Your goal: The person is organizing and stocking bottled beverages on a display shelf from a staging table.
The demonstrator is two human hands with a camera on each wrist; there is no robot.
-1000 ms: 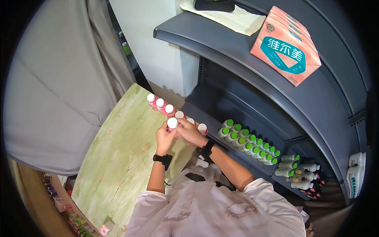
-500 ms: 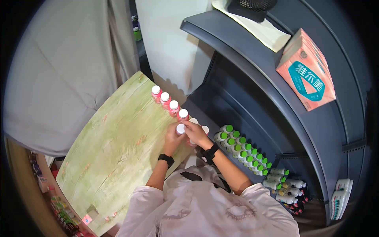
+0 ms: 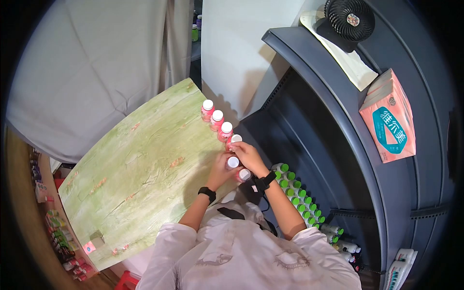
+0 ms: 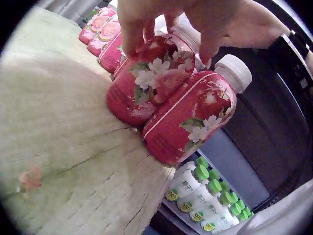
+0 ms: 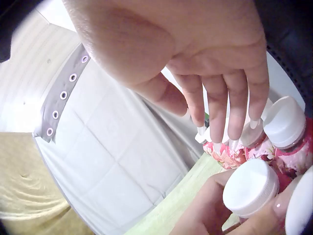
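Observation:
In the head view my left hand [image 3: 221, 173] grips a pink drink bottle with a white cap [image 3: 232, 163], close to the near end of a row of similar bottles. Its floral red label [image 4: 159, 78] shows in the left wrist view, right beside another pink bottle [image 4: 190, 117] standing at the table edge. My right hand [image 3: 248, 157] reaches over the row, its fingertips by the white cap of a bottle [image 3: 235, 139]. In the right wrist view that hand's fingers [image 5: 215, 98] hang fairly straight and apart from the thumb, holding nothing. Farther pink bottles [image 3: 208, 110] stand along the edge.
The green marbled table [image 3: 140, 164] borders a dark shelf unit [image 3: 309, 140]. Green-capped white bottles [image 3: 302, 198] fill part of the lower shelf. A pink tissue pack [image 3: 391, 121] and a black fan [image 3: 349, 21] are on the upper shelf. A grey curtain [image 3: 87, 72] hangs behind.
The head view has turned, shifting the shelf and table. Both hands were together around the white-capped bottle; now the left holds it alone and the right has moved along the row.

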